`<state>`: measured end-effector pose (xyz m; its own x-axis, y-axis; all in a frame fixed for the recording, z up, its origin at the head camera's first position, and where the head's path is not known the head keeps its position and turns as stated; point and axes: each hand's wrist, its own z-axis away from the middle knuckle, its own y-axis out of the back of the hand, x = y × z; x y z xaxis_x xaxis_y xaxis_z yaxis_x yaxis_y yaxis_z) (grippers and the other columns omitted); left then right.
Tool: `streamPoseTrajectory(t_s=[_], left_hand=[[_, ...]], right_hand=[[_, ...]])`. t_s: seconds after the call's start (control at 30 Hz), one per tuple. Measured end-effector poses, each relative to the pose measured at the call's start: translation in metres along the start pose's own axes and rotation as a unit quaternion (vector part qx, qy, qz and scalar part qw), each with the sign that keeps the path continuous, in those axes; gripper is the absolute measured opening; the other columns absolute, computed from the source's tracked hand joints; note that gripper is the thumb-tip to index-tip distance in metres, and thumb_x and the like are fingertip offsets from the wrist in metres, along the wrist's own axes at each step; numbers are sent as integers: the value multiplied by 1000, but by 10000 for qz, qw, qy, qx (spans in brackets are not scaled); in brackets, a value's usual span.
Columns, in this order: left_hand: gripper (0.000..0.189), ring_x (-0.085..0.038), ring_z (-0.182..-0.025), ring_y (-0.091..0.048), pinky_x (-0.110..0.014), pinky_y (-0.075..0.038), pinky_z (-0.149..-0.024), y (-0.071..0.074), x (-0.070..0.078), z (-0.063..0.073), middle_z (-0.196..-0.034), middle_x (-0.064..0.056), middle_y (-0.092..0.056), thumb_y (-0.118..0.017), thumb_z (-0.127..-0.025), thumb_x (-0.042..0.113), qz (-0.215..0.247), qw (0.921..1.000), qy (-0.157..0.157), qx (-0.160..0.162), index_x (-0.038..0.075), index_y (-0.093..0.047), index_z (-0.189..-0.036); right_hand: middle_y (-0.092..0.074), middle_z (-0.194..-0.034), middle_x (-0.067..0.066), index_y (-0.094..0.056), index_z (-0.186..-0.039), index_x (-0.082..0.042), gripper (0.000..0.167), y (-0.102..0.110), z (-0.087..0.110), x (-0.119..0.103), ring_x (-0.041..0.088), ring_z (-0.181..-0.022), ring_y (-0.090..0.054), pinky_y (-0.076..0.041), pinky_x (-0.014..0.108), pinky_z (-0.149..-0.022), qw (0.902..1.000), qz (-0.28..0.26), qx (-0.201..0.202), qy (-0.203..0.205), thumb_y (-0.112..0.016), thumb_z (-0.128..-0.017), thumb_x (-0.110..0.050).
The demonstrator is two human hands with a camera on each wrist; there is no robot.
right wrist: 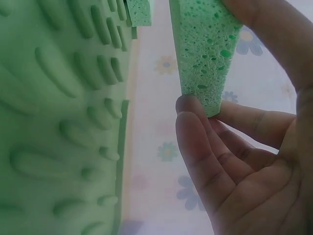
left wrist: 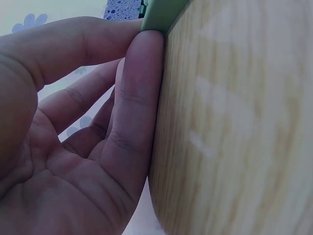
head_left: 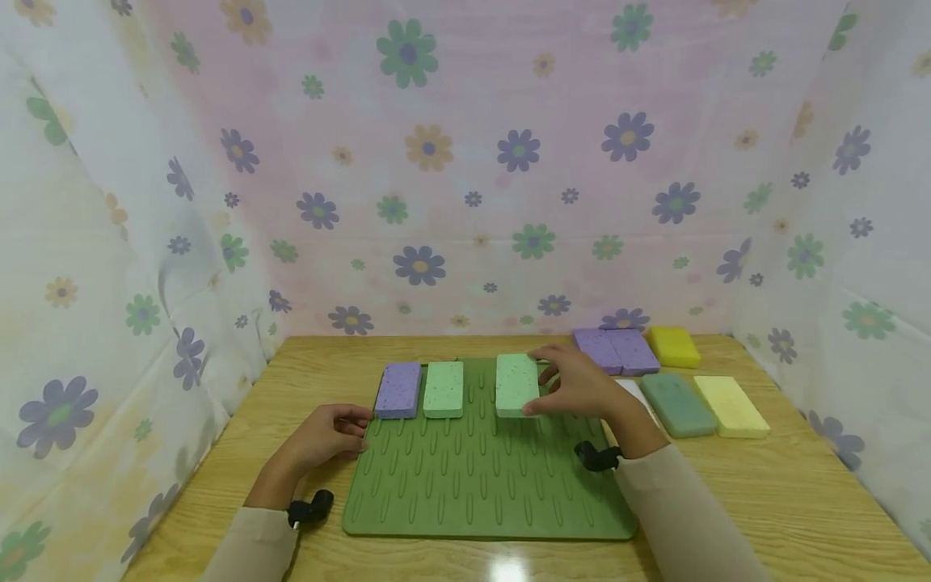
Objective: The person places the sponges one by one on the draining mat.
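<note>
My right hand grips a light green sponge between thumb and fingertips, raised above the back of a ribbed green mat. The right wrist view shows its porous face, with fingertips along its edge. At the mat's left edge, my left hand pinches the rim with thumb and finger; its other fingers curl behind. A purple sponge and a second light green sponge lie side by side on the mat's back left.
Behind the right arm, two purple sponges and a bright yellow sponge lie at the table's back right. Nearer are a dark green sponge, a pale yellow sponge and a partly hidden white one. Flowered cloth surrounds the wooden table.
</note>
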<state>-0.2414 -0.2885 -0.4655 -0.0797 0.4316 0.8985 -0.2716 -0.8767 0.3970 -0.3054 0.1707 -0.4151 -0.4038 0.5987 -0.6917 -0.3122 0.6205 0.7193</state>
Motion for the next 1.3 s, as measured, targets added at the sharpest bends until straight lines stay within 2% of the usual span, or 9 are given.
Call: streamPoseTrajectory(t_s=[0.43, 0.7, 0.83, 1.13, 1.3], left_hand=[[50, -24, -99, -63, -39, -62, -78, -1, -1, 1, -124, -20, -60, -74, -92, 3, 59, 9999, -64, -62, -2, -60, -140], [50, -25, -101, -63, -38, -62, -79, 0, 0, 1, -125, -20, -60, -74, -93, 4, 39, 10000, -72, -58, -2, -60, -140], [50, -25, -100, -63, -38, -62, -79, 0, -1, 0, -125, -20, -60, -74, -92, 4, 66, 10000, -51, -34, -1, -60, -140], [51, -25, -100, -63, -38, -63, -78, 0, -6, -3, -126, -20, -60, -75, -92, 5, 81, 9999, -87, -61, -1, -59, -140], [50, -24, -99, -63, -38, -62, -78, 1, -5, -3, -124, -20, -61, -75, -91, 4, 54, 10000, -68, -25, -2, -60, -139]], right_hand=[[-43, -157, 13, -43, -157, -9, 102, -19, -24, 2, 29, -115, -68, -62, 37, -84, 9998, -156, 62, 139, -92, -76, -47], [-38, -161, 13, -40, -159, -9, 103, -36, -34, 2, 32, -120, -67, -62, 40, -87, 9987, -455, 214, -39, -92, -77, -43], [-34, -163, 14, -38, -160, -9, 103, -43, -38, 4, 34, -122, -64, -61, 40, -86, 9982, -555, 161, -183, -92, -78, -42], [-40, -162, 14, -39, -160, -14, 99, -53, -39, 5, 37, -129, -61, -60, 46, -90, 9949, -887, 186, -446, -92, -79, -34], [-48, -156, 16, -38, -160, -10, 99, -61, -41, 7, 38, -131, -59, -59, 49, -92, 9936, -995, 168, -503, -91, -80, -33]])
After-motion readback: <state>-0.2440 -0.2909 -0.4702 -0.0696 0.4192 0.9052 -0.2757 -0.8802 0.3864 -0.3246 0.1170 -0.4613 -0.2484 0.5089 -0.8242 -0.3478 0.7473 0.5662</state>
